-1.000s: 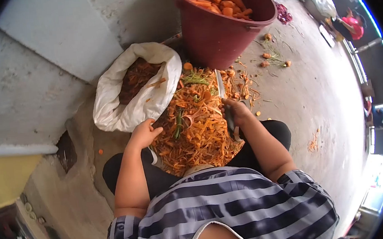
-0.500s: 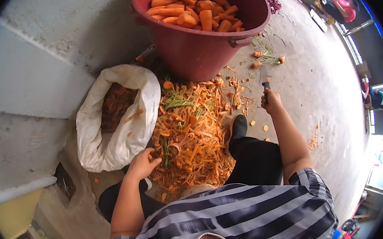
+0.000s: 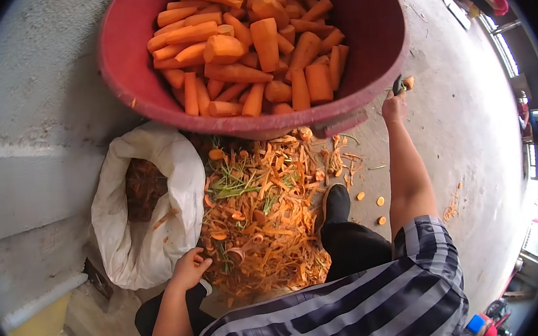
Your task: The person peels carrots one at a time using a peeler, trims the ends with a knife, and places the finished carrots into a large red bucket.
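My right hand (image 3: 394,107) reaches far forward, closed round the black handle of a knife (image 3: 397,85). Its blade is mostly hidden from this angle. A cut carrot top (image 3: 409,83) lies by the knife, just right of the red tub (image 3: 259,125). Peeled carrots (image 3: 264,43) lie in that tub. My left hand (image 3: 189,268) hovers between the white sack (image 3: 190,207) and the heap of carrot peelings (image 3: 278,231), fingers loosely bent and apart, with nothing visible in them. Green stems (image 3: 232,183) lie among the peelings.
Carrot slices (image 3: 380,201) are scattered on the concrete floor beside my boot (image 3: 335,202). A grey wall (image 3: 33,182) runs along the left. At the far right, another person in pink and dark clothing (image 3: 488,0) is partly visible.
The view has moved closer over the tub, which looks larger. My right hand has reached forward with the knife to the carrot tops. My left hand stays near the sack and peelings.
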Demonstrator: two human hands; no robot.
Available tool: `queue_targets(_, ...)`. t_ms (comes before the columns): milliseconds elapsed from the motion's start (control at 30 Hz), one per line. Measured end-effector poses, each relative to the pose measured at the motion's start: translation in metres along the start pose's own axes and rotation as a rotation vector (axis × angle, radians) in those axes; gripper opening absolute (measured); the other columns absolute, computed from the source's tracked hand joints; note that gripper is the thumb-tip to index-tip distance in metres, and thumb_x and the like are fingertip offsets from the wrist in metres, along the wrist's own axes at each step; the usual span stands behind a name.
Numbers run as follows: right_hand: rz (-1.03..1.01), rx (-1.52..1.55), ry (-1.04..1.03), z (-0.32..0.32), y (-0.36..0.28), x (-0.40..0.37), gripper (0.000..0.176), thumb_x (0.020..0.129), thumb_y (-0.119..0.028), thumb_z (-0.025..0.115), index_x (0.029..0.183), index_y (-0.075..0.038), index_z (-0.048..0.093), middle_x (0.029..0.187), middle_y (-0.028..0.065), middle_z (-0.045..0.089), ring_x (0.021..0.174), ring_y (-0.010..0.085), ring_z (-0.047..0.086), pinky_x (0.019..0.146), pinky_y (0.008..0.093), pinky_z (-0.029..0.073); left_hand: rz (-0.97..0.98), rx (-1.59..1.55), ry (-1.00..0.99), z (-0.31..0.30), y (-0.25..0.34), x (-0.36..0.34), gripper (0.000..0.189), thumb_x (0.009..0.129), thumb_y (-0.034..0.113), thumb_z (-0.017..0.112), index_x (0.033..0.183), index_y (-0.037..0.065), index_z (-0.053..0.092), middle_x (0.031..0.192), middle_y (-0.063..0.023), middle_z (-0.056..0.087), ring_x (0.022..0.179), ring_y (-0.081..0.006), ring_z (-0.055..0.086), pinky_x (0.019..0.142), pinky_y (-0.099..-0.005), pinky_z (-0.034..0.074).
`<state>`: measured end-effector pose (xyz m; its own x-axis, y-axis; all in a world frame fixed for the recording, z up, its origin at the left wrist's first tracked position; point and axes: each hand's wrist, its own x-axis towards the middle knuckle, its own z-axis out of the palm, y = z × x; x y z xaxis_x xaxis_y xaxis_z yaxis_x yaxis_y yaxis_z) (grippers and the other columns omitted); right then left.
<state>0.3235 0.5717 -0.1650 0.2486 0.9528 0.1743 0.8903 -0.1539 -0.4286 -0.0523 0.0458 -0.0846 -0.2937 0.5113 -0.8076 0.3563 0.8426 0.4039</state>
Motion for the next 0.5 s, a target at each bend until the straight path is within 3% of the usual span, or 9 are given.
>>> queue_targets(67,-0.056,0.029,0.025,0.028,0.016,0.009,0.033,0.085,-0.027,0.044,0.105,-0.001,0.041,0.091,0.0281,0.057,0.087,0.0436,0.054,0.074,0.0486,0.042,-0.002,0.006,-0.011,0.002,0.001,0.009,0.048,0.076,0.03,0.065,0.112,0.001,0.05,0.085,-0.0115,0.06,0.077,-0.0215,0.059,0.069,-0.0301,0.047)
queue_targets(167,-0.077,-0.197,-0.248,0.079,0.073,0.02,0.032,0.081,-0.02,0.044,0.106,0.001,0.044,0.098,0.0272,0.056,0.094,0.0406,0.054,0.079,0.0452,0.043,-0.018,0.03,-0.017,0.002,0.006,0.017,0.048,0.076,0.029,0.065,0.112,0.001,0.05,0.085,-0.0112,0.06,0.076,-0.0209,0.059,0.069,-0.0301,0.047)
queue_targets(267,-0.048,-0.314,-0.445,0.083,0.089,0.005,0.032,0.079,-0.015,0.041,0.105,0.003,0.047,0.103,0.0266,0.055,0.099,0.0393,0.053,0.083,0.0428,0.043,-0.006,0.012,-0.012,0.002,0.009,0.021,0.047,0.077,0.026,0.065,0.113,0.001,0.049,0.085,-0.0105,0.059,0.075,-0.0195,0.058,0.067,-0.0296,0.047)
queue_targets(400,0.182,-0.333,-0.503,0.024,0.077,-0.06,0.028,0.079,-0.015,0.041,0.101,0.001,0.049,0.1,0.0279,0.056,0.095,0.04,0.054,0.081,0.044,0.043,0.047,-0.012,0.015,-0.005,0.018,0.018,0.047,0.077,0.025,0.065,0.113,0.001,0.049,0.086,-0.0103,0.059,0.073,-0.0184,0.057,0.066,-0.0293,0.047)
queue_targets(500,0.138,-0.358,-0.604,-0.022,0.096,-0.115,0.03,0.078,-0.02,0.049,0.1,0.0,0.05,0.09,0.0281,0.057,0.088,0.0411,0.056,0.076,0.0457,0.044,0.063,-0.023,0.029,-0.007,0.017,0.004,0.047,0.076,0.024,0.065,0.113,0.0,0.05,0.086,-0.0109,0.059,0.072,-0.0186,0.057,0.066,-0.0296,0.047)
